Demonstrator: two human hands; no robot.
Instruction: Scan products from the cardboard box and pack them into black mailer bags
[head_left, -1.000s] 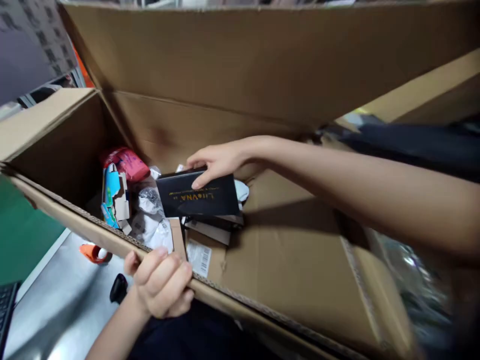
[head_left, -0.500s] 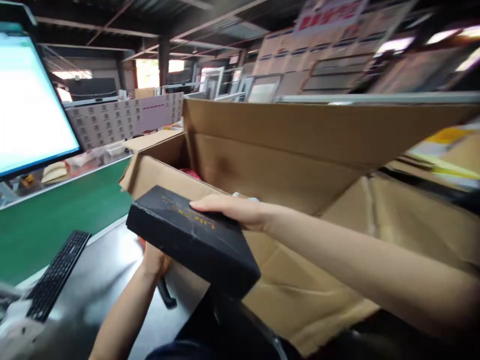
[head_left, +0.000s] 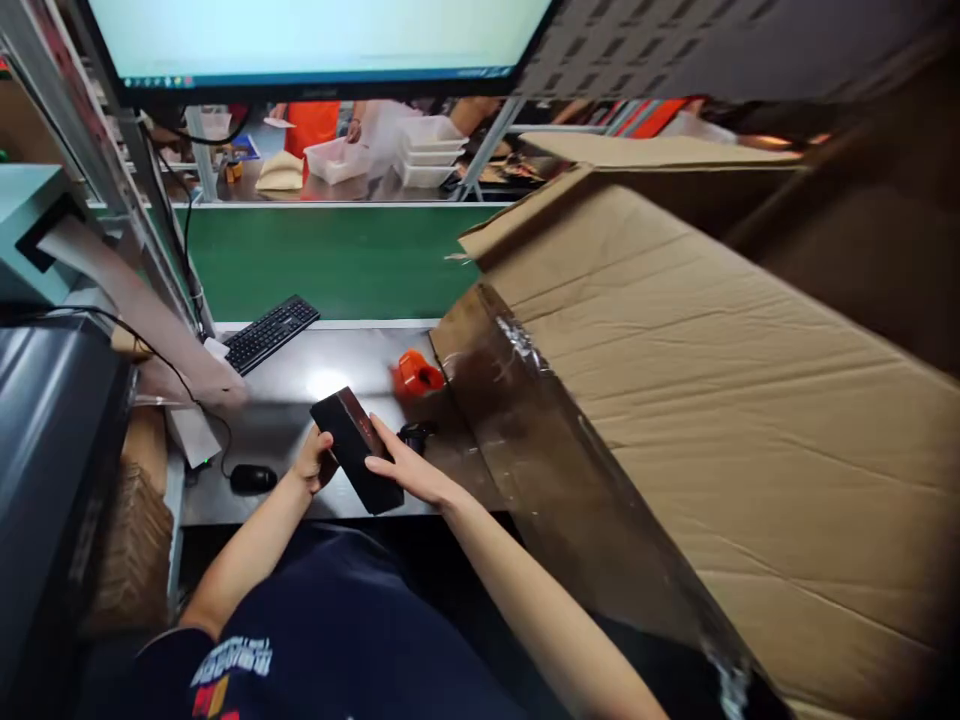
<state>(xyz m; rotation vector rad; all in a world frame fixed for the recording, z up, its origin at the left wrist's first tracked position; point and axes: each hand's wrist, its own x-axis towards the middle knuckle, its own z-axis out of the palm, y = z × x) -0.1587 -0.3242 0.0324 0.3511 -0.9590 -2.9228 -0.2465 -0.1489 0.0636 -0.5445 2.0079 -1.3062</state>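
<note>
A black box (head_left: 358, 452) with small reddish lettering is held tilted over the metal table (head_left: 292, 415). My left hand (head_left: 313, 460) grips its left side, thumb on the near face. On the right side, my right hand (head_left: 409, 465) presses the box with thumb and fingers along it. Just beyond the right hand lies an orange tape dispenser-like object (head_left: 418, 373), and a black object (head_left: 414, 436), partly hidden, sits beside that hand. To the right stands a large open cardboard box (head_left: 735, 400).
A keyboard (head_left: 274, 333) and a mouse (head_left: 253, 479) are on the table's left part. Behind runs a green conveyor belt (head_left: 322, 255), under a monitor (head_left: 322, 45). A printer (head_left: 34, 235) stands at left. Beyond the belt, a person in orange (head_left: 311, 130) is near white trays (head_left: 431, 150).
The view has swung left and down, away from the large carton. The black box has moved from beside the carton's opening to over the table, still in both hands, and is turned.
</note>
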